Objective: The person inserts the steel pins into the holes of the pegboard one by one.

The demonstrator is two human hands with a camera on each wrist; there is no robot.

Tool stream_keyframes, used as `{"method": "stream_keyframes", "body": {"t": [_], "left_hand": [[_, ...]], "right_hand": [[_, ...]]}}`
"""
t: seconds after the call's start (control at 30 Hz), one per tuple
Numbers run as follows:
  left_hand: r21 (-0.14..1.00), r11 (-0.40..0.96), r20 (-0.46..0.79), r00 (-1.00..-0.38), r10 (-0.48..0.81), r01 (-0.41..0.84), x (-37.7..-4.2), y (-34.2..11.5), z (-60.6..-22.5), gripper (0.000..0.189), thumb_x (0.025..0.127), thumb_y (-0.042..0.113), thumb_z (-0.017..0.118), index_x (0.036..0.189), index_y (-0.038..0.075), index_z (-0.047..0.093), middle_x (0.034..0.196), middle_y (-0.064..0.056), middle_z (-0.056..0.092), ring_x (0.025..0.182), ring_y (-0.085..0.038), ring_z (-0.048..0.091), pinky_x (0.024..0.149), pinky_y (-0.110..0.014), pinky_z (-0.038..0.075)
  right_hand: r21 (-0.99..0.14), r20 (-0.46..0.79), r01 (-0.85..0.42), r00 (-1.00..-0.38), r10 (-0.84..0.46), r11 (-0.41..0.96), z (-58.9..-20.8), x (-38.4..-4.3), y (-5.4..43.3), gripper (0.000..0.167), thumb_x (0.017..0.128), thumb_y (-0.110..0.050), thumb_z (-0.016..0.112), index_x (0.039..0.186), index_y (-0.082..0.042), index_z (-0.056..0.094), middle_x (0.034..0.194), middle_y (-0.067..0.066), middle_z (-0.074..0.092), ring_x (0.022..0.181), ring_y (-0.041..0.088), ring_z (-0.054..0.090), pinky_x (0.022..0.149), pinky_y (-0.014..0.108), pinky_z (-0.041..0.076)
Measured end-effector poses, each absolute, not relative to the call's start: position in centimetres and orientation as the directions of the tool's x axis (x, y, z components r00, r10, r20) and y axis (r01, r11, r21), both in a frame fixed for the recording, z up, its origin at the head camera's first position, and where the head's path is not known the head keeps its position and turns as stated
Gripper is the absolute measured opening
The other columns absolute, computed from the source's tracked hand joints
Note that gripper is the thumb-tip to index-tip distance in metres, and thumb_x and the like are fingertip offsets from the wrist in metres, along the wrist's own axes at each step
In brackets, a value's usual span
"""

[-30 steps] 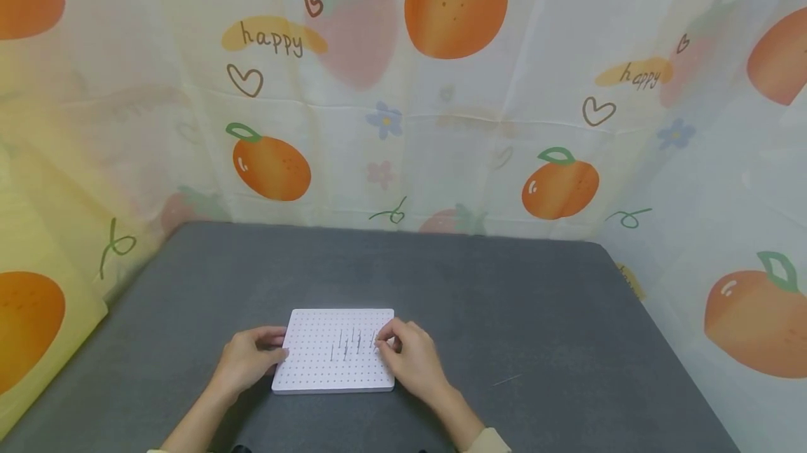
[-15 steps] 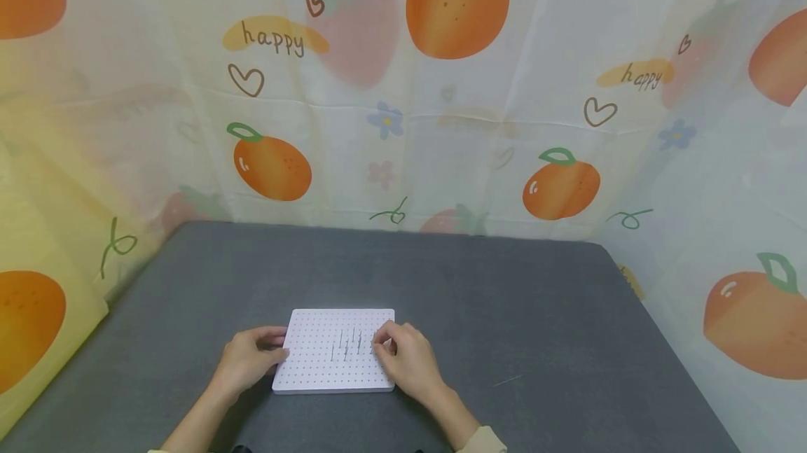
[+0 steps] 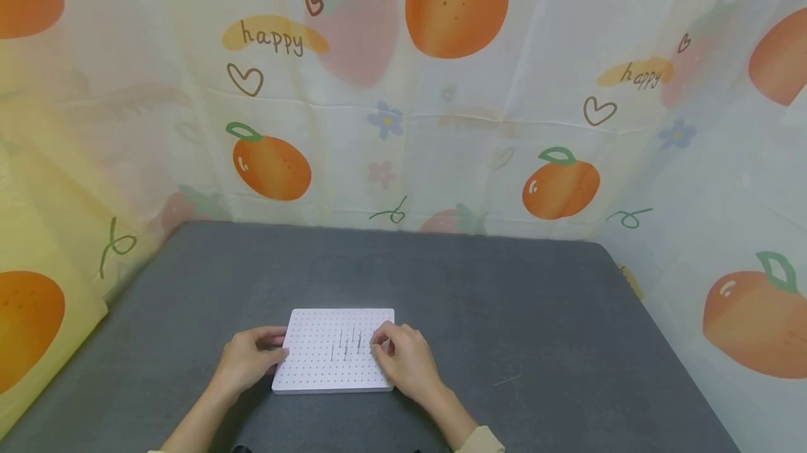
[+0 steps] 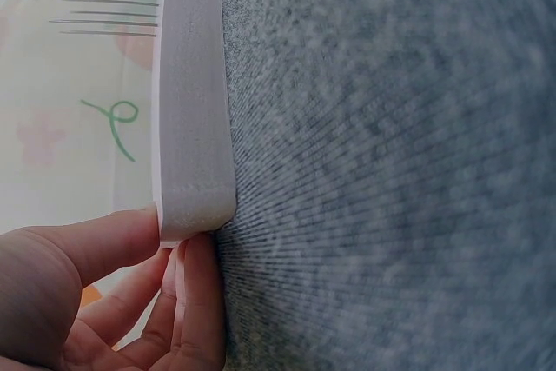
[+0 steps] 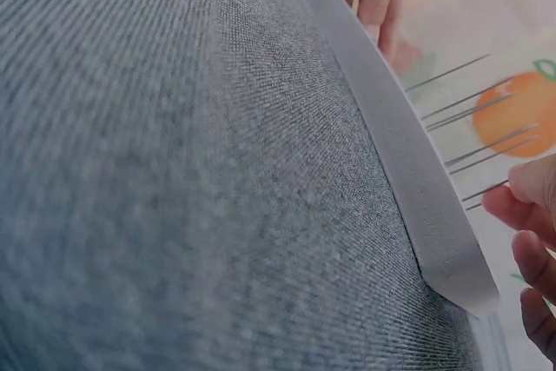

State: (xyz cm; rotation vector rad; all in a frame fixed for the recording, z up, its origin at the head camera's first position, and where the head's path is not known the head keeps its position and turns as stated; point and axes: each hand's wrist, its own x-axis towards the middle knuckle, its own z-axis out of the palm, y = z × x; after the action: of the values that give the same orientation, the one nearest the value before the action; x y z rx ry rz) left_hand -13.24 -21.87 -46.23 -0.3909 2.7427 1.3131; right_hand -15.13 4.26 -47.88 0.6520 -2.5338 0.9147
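Note:
A white pegboard (image 3: 309, 362) with rows of small holes lies on the dark table. Several thin metal needles (image 3: 345, 349) stand upright in it, and the left wrist view shows these needles (image 4: 109, 12) side-on. My left hand (image 3: 247, 360) grips the board's left edge, thumb (image 4: 117, 245) at the top and fingers against the side. Over the board's right part, my right hand (image 3: 411, 360) pinches a needle between thumb and forefinger. In the right wrist view that needle (image 5: 486, 191) runs from the fingertips down to the board; its tip in the hole cannot be seen.
A single loose needle (image 3: 507, 380) lies on the grey table (image 3: 567, 327) to the right of the board. Behind and at both sides hangs a fruit-patterned cloth (image 3: 441, 131).
My right hand has shifted slightly left over the board, still pinching the needle. The left hand and the board have not moved.

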Motion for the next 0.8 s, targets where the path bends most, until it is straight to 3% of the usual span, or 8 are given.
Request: {"method": "stream_keyframes", "body": {"t": [0.47,0.8], "left_hand": [[0.751,0.597,-0.195,-0.958,-0.208,-0.283,-13.4,-21.7,-46.1,0.043,0.078,0.009,0.068,0.119,-0.001,0.057,0.102,-0.016,0.064,0.077,-0.017,0.059,0.059,-0.03,0.054],[0.743,0.616,-0.171,-0.964,-0.206,-0.263,-13.2,-21.7,-46.0,0.042,0.077,0.008,0.068,0.116,-0.002,0.058,0.099,-0.016,0.065,0.075,-0.017,0.059,0.057,-0.029,0.053]], "right_hand": [[-0.547,0.442,-0.527,-0.842,-0.311,0.65,-47.4,-15.1,5.2,0.009,0.077,-0.014,0.068,0.08,-0.021,0.063,0.066,-0.012,0.052,0.062,0.002,0.041,0.055,0.014,0.032],[-0.561,0.447,-0.553,-0.829,-0.337,0.616,-46.4,-15.0,7.3,0.014,0.078,-0.01,0.069,0.085,-0.02,0.062,0.081,-0.011,0.061,0.073,0.006,0.049,0.063,0.018,0.042]]}}
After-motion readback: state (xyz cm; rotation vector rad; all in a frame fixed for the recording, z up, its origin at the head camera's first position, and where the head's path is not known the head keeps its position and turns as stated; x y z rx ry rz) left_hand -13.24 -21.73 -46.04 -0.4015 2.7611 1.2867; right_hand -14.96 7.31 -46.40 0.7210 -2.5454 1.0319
